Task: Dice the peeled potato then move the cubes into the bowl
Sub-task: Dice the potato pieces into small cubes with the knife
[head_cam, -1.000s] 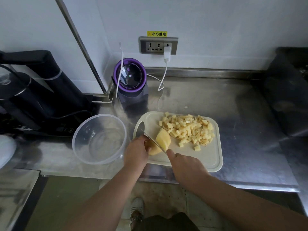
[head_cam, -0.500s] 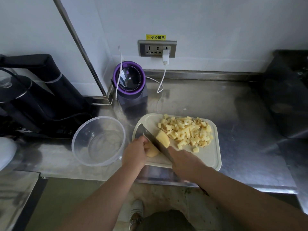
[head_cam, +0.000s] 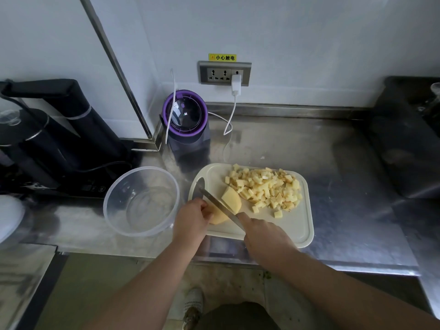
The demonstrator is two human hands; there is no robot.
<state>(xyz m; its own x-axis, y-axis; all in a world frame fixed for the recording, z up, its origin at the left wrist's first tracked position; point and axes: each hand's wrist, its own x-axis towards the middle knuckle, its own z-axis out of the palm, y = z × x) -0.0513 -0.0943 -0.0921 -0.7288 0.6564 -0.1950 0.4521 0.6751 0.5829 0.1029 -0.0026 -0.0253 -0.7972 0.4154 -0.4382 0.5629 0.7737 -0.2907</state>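
Your knife (head_cam: 217, 204) is through the potato (head_cam: 217, 220) again (another slab (head_cam: 232, 201) freed, more dicing ahead); left grip (head_cam: 190, 220) pinches the potato, right grip (head_cam: 264, 234) clasps the knife.

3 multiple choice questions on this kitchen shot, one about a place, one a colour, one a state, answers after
1. Where is the bowl relative to the board?
A) on it
B) to its left
C) to its right

2. What colour is the blender's rim?
A) red
B) green
C) purple

3. The right hand is:
A) gripping the knife
B) lying flat on the board
C) idle, holding nothing

Answers:
1 B: the bowl stands off the board, on its left.
2 C: a purple ring circles the dark lid.
3 A: its fingers curl round the handle, with the blade across the potato.
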